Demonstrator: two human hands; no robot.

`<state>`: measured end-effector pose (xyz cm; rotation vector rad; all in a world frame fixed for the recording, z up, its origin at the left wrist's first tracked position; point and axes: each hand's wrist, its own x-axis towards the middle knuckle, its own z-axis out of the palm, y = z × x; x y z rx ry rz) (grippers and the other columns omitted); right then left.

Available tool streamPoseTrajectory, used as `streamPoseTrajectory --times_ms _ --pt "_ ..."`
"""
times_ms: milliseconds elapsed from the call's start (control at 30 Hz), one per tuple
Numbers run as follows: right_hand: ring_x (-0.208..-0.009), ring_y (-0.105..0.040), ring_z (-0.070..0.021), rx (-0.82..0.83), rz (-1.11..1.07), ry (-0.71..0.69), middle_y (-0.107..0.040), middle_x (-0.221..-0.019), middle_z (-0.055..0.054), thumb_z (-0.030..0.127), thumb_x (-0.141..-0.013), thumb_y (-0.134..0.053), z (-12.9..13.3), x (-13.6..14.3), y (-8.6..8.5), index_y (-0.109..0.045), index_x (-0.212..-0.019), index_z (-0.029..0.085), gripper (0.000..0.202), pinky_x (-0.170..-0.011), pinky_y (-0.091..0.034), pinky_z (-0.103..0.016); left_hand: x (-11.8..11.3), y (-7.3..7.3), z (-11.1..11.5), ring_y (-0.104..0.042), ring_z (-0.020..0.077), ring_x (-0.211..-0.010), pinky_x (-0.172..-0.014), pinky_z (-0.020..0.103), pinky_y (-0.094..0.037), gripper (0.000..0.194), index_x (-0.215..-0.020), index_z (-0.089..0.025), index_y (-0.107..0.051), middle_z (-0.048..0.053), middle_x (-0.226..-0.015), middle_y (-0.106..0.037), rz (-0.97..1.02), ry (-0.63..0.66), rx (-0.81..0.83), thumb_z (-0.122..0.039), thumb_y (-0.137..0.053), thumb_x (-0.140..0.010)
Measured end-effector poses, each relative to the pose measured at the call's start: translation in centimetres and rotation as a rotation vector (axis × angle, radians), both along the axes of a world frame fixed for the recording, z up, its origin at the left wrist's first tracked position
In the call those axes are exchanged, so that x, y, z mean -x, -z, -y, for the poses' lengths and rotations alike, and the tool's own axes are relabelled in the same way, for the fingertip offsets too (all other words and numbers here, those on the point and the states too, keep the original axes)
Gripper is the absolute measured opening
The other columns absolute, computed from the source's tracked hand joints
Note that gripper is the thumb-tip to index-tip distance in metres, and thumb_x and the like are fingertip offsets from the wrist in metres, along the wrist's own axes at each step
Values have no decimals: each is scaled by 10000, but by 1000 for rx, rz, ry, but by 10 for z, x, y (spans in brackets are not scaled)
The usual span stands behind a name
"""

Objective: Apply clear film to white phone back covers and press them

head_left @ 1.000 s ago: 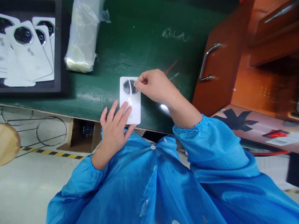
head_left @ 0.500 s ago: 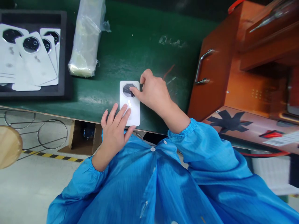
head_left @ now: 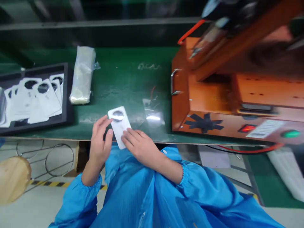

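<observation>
White panel [head_left: 120, 128], smooth, round-cornered, its window [head_left: 118, 116] glossy, is seen from the head, slanted at the front edge of the bench [head_left: 123, 82]; touched by the thumb-spread left hand [head_left: 98, 142], partly covered by the right hand [head_left: 142, 148], whose grip cannot be told.

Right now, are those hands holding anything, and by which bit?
Maybe the white panel: right hand on its lower right side, left hand at its upper left edge. Whether either grips it, I can't tell.
</observation>
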<state>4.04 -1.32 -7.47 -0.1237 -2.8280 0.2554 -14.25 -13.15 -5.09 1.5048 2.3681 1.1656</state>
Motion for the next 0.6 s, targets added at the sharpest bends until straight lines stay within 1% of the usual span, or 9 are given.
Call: streamPoseTrajectory --times_ms 33,67,167,233,333,433,500,533,600 --pt "-1369 -648 -338 -25 -29 6 -711 -1426 -213 183 -1078 -575 0 -4 1 -703 -1317 66 295 -1083 -553 -468 3 -4 -5 -617 274 -1390 -1186 486 -491 359 -1391 -205 -695 147 -1472 -653 -16 14 -10 -315 -492 -1116" --pt "-1340 -671 -332 -40 -60 17 -731 -1390 -210 140 -1081 -538 -2 -7 2 -720 -1277 63 279 -1067 -561 -461 5 -8 -10 -646 265 -1335 -1157 473 -508 341 -1354 -200 -716 141 -1403 -686 -40 32 -20 -295 -496 -1110" --pt "-1307 -696 -351 -32 -126 42 -740 -1353 -237 126 -1079 -528 -5 -17 2 -727 -1240 35 272 -1048 -571 -484 8 -11 -25 -690 267 -1178 -1067 475 -534 322 -1259 -198 -765 130 -1228 -745 -187 95 -31 -247 -497 -1088" --pt "-1322 -690 -352 -2 -136 52 -732 -1363 -247 119 -1073 -538 -5 -23 3 -722 -1248 28 270 -1041 -577 -477 5 -7 -31 -679 293 -1159 -1034 503 -520 355 -1260 -219 -777 131 -1229 -771 -297 154 32 -200 -482 -1062" --pt "-1338 -684 -349 43 -153 61 -727 -1382 -238 119 -1073 -537 -2 -27 7 -722 -1261 34 278 -1025 -592 -456 2 4 -31 -645 340 -1197 -1008 552 -479 465 -1305 -259 -779 108 -1319 -792 -398 211 210 -124 -448 -1008" --pt "-1335 -687 -354 57 -154 53 -719 -1387 -259 107 -1064 -537 1 -25 11 -723 -1258 24 281 -1029 -594 -465 8 8 -29 -634 361 -1205 -1002 580 -462 527 -1325 -277 -781 100 -1363 -784 -412 119 302 -94 -447 -961" --pt "-1309 -700 -356 36 -155 51 -722 -1362 -283 97 -1056 -536 2 -26 7 -723 -1245 1 283 -1030 -590 -479 16 -1 -30 -646 362 -1205 -1026 592 -472 518 -1314 -273 -784 113 -1362 -779 -410 42 295 -103 -461 -946" --pt "-1295 -705 -353 16 -171 54 -729 -1343 -285 99 -1057 -530 2 -28 3 -728 -1234 -5 285 -1037 -584 -484 19 -8 -31 -657 360 -1201 -1038 596 -481 488 -1301 -266 -784 123 -1351 -778 -417 11 267 -122 -472 -955" --pt "-1288 -700 -337 -34 -262 61 -741 -1332 -259 124 -1072 -511 -3 -39 -13 -746 -1213 12 296 -1049 -569 -479 21 -28 -40 -684 353 -1186 -1061 589 -501 392 -1273 -253 -780 135 -1301 -780 -423 -30 164 -195 -503 -1002"
